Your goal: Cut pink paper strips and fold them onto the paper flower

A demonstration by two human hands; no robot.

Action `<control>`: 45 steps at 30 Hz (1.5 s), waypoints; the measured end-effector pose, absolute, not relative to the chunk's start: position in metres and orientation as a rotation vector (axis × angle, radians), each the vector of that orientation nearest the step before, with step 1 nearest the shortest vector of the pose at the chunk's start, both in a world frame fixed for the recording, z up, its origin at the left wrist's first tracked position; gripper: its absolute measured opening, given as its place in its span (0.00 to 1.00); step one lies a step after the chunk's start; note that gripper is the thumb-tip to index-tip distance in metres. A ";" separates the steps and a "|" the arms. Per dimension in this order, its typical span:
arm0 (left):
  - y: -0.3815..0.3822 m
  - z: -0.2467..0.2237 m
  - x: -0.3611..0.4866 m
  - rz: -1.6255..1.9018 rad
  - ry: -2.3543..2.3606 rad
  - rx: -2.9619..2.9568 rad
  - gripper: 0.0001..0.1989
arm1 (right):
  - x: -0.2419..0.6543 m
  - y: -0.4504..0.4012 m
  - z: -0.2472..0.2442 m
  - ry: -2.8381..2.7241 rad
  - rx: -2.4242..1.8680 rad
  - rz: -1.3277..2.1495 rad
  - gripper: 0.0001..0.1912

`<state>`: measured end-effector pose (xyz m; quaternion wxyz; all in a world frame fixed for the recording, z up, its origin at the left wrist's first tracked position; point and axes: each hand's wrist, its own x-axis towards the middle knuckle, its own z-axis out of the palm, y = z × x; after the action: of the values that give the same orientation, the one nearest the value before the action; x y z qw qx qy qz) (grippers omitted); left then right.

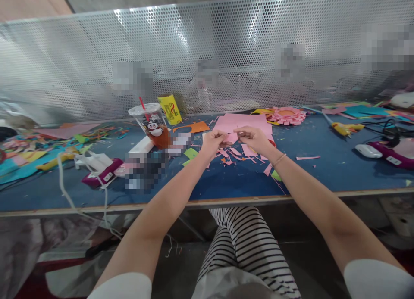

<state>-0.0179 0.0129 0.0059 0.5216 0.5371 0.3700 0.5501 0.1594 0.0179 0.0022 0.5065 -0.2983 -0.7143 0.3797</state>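
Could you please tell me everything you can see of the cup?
The cup is clear, apparently plastic, with a lid, a red straw and a white cartoon figure printed on its side. A reddish-brown drink fills its lower part. It seems to stand upright on the blue table, beside the yellow box; nobody is holding it.

The blue table (pixel 237 185) has pink paper scraps (pixel 229 154), a plastic cup (pixel 155 126), a yellow box (pixel 170 109), yellow glue guns (pixel 346 128) and purple power strips (pixel 102 172) on it.
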 end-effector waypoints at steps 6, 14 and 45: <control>0.010 0.007 -0.015 1.316 0.876 1.295 0.17 | 0.157 0.019 0.000 -1.605 -0.821 1.002 0.15; 0.009 0.007 -0.014 1.311 0.860 1.270 0.15 | 0.157 0.023 -0.003 -1.551 -0.862 0.998 0.12; 0.013 0.001 -0.017 1.164 0.782 1.223 0.10 | 0.159 0.017 0.000 -2.070 -0.655 0.145 0.13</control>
<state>-0.0167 0.0132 0.0013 0.5975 0.5271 0.3372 0.5016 0.1592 0.0166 -0.0001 0.4641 -0.2668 -0.8426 0.0592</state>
